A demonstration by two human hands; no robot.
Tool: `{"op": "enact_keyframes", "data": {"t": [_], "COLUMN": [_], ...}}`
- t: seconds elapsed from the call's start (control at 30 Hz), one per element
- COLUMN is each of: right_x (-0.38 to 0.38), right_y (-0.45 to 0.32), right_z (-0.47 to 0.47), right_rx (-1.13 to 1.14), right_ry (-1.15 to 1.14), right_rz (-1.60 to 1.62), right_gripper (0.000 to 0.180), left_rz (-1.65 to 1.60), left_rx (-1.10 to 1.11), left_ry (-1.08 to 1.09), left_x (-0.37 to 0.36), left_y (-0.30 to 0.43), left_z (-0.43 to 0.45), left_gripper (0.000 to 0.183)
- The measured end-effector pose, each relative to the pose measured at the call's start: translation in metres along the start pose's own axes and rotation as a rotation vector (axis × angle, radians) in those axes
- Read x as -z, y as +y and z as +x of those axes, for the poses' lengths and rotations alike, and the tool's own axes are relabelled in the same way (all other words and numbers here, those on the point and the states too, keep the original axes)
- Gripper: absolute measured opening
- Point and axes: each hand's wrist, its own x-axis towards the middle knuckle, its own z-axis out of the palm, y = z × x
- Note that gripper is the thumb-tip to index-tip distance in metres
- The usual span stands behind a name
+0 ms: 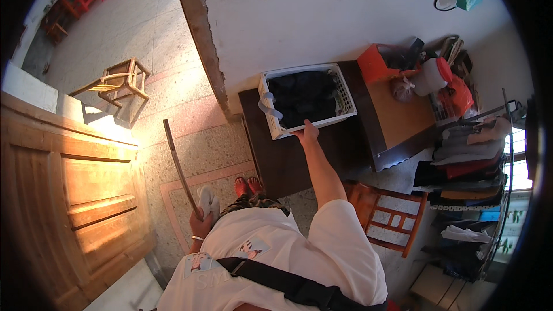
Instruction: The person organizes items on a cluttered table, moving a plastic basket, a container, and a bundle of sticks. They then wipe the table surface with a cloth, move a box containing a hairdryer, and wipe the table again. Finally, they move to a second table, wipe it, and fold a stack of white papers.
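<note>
My left hand (202, 222) is closed around a long thin stick (180, 172) and a bunched white-grey cloth item (209, 203), beside my hip. The stick slants up and away towards the doorway. My right hand (308, 133) grips the near rim of a white plastic basket (298, 132), thumb on top; the fingers are partly hidden. Dark folded cloth (304, 95) fills the basket, and a pale grey strap (270, 108) hangs over its left side. The basket rests on a dark tabletop (285, 168) against the wall.
A red box (376, 62), a lidded plastic container (432, 75) and bags crowd the table's right part. A wooden chair (389, 220) stands below it, near a clothes rack (505, 172). At left are a wooden door (99, 181) and, past the doorway, a small bamboo chair (123, 80).
</note>
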Motion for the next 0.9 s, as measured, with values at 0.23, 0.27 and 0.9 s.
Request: {"op": "enact_keyframes", "data": {"t": [0.23,0.27,0.9], "right_x": [0.015,0.024,0.014], "right_y": [0.065,0.082,0.099], "right_z": [-0.068,-0.082,-0.224], "right_rx": [-0.091,-0.11,0.226], "right_ry": [-0.024,-0.092,-0.937], "right_rz": [-0.107,-0.246,-0.752], "right_gripper": [0.028,0.026,0.053], "left_rz": [0.032,0.023,0.16], "left_rx": [-0.132,-0.154,-0.34], "left_ry": [-0.093,-0.106,-0.386], "left_x": [-0.02,-0.026,-0.074], "left_y": [0.023,0.029,0.091], "left_z": [0.027,0.03,0.049], "left_gripper": [0.028,0.028,0.037]}}
